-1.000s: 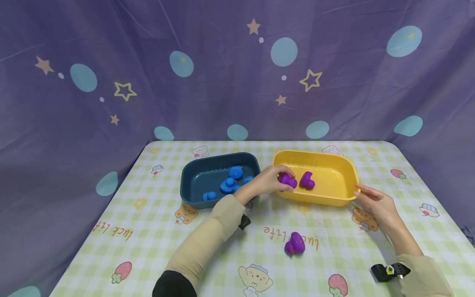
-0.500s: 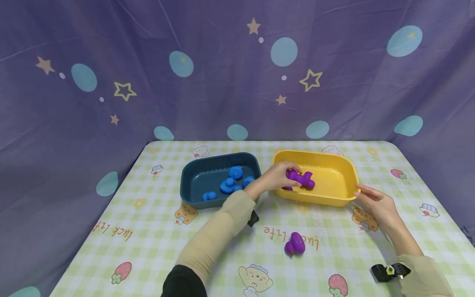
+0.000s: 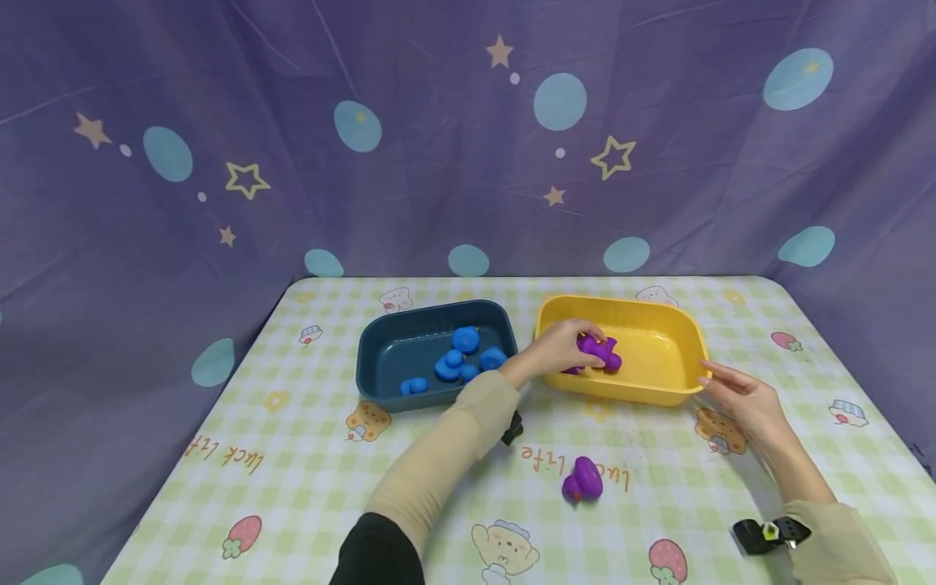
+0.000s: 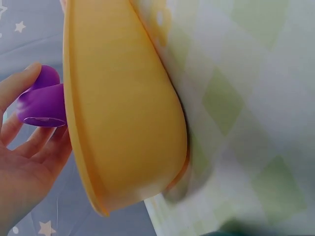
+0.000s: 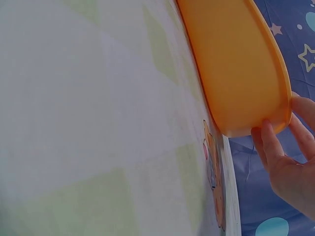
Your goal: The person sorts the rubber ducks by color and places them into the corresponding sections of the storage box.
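Note:
My left hand (image 3: 566, 347) reaches over the left side of the yellow basin (image 3: 661, 396) and holds a purple toy duck (image 3: 589, 344) between thumb and fingers. In the left wrist view the duck (image 4: 44, 103) shows at the basin's rim, thumb on top and fingers behind. Another purple duck (image 3: 613, 361) lies in the basin right beside the held one, and part of a third shows under the hand. My right hand (image 3: 749, 406) pinches the basin's right end, with fingertips on both sides of the rim in the right wrist view. A purple duck (image 3: 582, 479) sits on the tablecloth in front.
A dark blue basin (image 3: 380, 398) stands left of the yellow one, with several blue ducks (image 3: 449, 366) in it. My left forearm passes over its front right corner. A checked tablecloth (image 3: 292, 487) covers the table; a purple curtain (image 3: 468, 162) hangs behind.
My left hand has moved rightward into the yellow basin with the purple duck, up against the duck lying there. My right hand stays at the basin's right end.

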`<state>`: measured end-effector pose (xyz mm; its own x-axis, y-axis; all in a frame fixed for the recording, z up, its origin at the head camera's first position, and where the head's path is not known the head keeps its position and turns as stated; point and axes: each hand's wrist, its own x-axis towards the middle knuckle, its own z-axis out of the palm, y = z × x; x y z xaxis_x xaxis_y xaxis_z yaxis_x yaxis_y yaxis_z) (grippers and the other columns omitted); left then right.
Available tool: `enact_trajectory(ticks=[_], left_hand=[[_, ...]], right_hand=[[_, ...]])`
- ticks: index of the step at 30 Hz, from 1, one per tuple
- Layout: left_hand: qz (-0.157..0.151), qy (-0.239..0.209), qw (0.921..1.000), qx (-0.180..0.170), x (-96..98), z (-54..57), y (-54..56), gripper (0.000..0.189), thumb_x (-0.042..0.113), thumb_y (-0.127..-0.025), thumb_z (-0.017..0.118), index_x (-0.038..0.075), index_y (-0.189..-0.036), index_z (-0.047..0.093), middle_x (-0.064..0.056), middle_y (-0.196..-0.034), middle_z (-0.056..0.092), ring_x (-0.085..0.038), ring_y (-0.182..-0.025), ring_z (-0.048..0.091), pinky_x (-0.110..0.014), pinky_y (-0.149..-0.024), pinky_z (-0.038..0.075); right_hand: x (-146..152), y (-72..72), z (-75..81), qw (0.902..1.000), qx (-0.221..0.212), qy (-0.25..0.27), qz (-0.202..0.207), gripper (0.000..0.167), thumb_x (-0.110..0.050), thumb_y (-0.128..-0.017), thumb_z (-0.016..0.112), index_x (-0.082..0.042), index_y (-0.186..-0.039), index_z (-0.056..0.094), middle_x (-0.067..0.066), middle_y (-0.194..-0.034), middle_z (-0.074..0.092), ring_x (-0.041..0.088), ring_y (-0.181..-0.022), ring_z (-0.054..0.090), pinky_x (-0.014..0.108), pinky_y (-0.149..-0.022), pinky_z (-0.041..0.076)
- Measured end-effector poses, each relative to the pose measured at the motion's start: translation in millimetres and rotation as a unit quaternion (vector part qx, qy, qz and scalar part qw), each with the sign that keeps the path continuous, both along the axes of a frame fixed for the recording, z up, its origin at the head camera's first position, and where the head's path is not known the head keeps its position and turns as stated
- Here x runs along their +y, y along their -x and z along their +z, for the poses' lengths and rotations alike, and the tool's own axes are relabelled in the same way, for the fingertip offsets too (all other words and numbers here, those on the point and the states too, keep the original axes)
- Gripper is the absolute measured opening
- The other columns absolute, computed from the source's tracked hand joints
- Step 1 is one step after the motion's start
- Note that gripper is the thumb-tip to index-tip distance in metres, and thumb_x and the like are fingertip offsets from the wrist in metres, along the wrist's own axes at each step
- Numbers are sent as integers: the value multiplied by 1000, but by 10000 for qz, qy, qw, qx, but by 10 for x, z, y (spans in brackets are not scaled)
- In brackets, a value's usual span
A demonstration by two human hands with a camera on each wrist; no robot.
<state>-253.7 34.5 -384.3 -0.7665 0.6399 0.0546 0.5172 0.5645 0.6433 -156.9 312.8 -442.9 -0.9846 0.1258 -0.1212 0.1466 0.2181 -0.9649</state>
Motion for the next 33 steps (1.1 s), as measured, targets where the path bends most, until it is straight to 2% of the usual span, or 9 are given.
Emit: enact_trajectory(ticks=[7,13,16,26,33], left_hand=[[-111,-246,9990,-346,66,-39,2,31,17,-75,71,8,-102,62,-3,-100,60,-8,-74,52,-11,-59,45],[-244,-124,9996,-88,94,-89,23,22,13,-76,69,6,-96,64,-4,-98,63,-15,-87,56,-10,-70,44],[-298,-222,9993,-102,95,-105,24,18,10,-77,68,3,-94,64,-7,-95,64,-19,-90,58,-10,-72,44],[-123,-451,9989,-104,32,-159,15,20,10,-77,68,3,-95,65,-6,-93,64,-13,-82,56,-10,-67,44],[3,-561,9983,-184,-18,-135,-32,18,7,-77,67,4,-95,66,-2,-92,63,-11,-79,54,-11,-63,44]], right_hand=[[5,-4,-9,10000,45,-39,10,50,-33,-82,61,-17,-127,49,-30,-97,48,-17,-84,49,5,-70,44],[-3,-2,-6,10000,-35,-32,-27,48,-34,-82,61,-19,-126,50,-31,-96,48,-17,-84,49,5,-70,45],[-4,-2,-6,10000,-17,15,-24,47,-33,-82,61,-19,-126,51,-31,-95,49,-17,-83,49,5,-70,45],[-14,-6,28,9998,-54,169,-66,44,-31,-81,62,-21,-123,54,-31,-92,53,-15,-81,51,8,-68,46],[-15,-9,51,9996,-56,264,-89,41,-29,-81,63,-23,-120,56,-31,-91,53,-15,-80,51,7,-67,46]])
